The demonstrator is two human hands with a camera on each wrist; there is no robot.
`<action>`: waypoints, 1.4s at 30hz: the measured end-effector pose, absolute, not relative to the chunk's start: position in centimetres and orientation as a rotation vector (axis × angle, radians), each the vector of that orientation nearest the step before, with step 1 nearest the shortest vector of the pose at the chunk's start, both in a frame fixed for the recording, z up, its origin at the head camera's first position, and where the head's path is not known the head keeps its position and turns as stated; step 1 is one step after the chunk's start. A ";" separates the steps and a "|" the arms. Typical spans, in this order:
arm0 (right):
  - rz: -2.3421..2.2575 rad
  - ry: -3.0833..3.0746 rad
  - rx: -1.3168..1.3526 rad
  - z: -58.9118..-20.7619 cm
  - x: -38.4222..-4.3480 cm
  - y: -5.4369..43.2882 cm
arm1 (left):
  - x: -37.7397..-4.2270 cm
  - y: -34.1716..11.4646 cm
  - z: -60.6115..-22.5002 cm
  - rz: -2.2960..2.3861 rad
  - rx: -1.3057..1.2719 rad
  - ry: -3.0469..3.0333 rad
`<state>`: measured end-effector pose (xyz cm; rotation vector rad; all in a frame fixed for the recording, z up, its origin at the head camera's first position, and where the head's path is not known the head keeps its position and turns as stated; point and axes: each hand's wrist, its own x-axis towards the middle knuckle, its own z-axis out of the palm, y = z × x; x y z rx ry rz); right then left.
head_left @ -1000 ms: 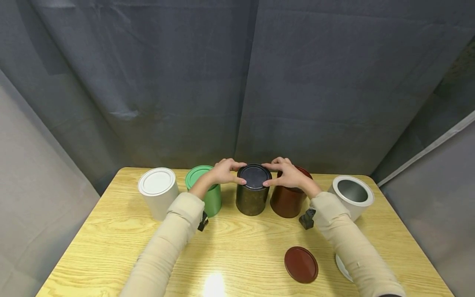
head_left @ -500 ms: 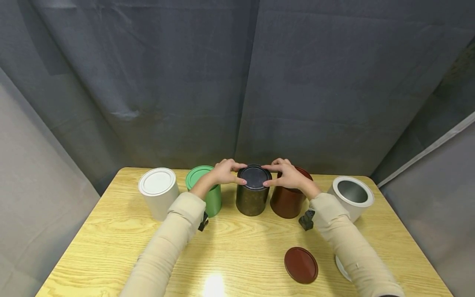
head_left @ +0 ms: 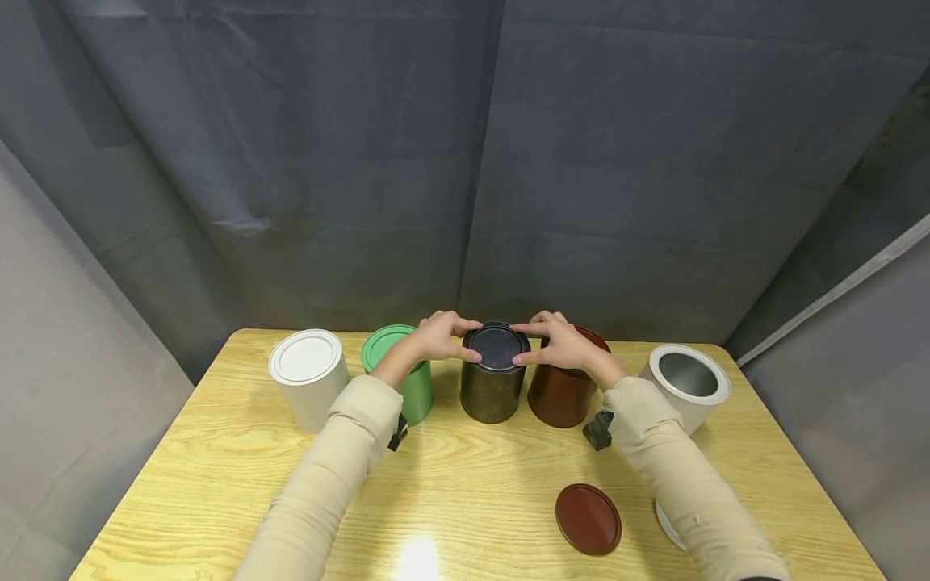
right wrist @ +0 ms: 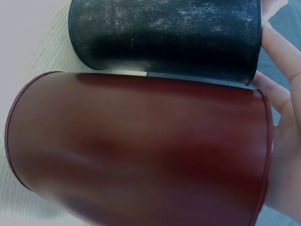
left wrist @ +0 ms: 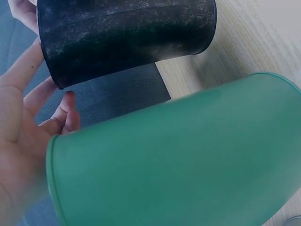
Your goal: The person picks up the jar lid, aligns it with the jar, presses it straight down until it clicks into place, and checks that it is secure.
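Here, both hands (head_left: 439, 336) (head_left: 559, 343) touch the black can (head_left: 491, 394) (lidded).

Head view: moderate, even brightness; little blur on left hand (head_left: 439, 336) or right hand (head_left: 565, 343). Light apparently from above: blown-out glare on table (head_left: 465, 476), nearer the wearer than the hands, between the forearms. Soft shadows beside both forearms. Curtain (head_left: 349, 202) beyond the hands dim. White can (head_left: 310, 381) outside the left hand leans outward, wide-angle distortion. Left wrist: bluish cast; lower side of black can (left wrist: 127, 40) in deep shade. Right wrist: table farthest from the fingers washed out; broad dull sheen on red can (right wrist: 141, 146) beside the hand.
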<state>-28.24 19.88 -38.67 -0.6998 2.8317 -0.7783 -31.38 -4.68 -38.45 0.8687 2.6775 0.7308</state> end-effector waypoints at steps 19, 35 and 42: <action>-0.740 2.836 -0.719 -38.5 -28.1 19.5 | -31.0 -4.9 -38.1 0.637 0.833 2.715; -0.812 3.007 -0.852 -39.3 -27.9 20.2 | -30.2 -5.0 -38.1 0.661 0.892 2.813; -0.801 2.991 -0.799 -39.2 -27.9 20.2 | -30.4 -4.8 -38.3 0.692 0.851 2.787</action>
